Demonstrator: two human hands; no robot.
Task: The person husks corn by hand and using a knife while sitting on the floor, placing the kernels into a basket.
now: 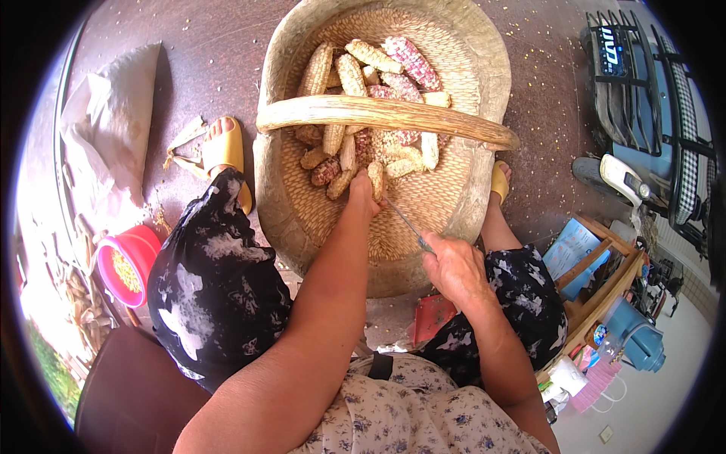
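Observation:
My left hand [366, 194] is closed around a pale yellow corn cob [375, 177] over the near half of a large woven basket [492, 74]. My right hand [456, 265] grips a screwdriver-like tool [404, 219] with a thin metal shaft. The shaft points up and left toward the held cob; whether its tip touches the cob is hidden by my left hand. Beyond my hands lie several corn cobs in the basket, some yellow, others red and white like the speckled cob [413, 63]. Loose kernels lie among them. A thick wooden handle [385, 112] arches across the basket.
On the left are a white woven sack [110, 119] and a pink bucket [148, 249] holding yellow kernels. A blue vehicle [641, 162] with a black rack stands at right. Below it are a wooden shelf [604, 292] and a blue jug [635, 335]. Kernels dot the floor.

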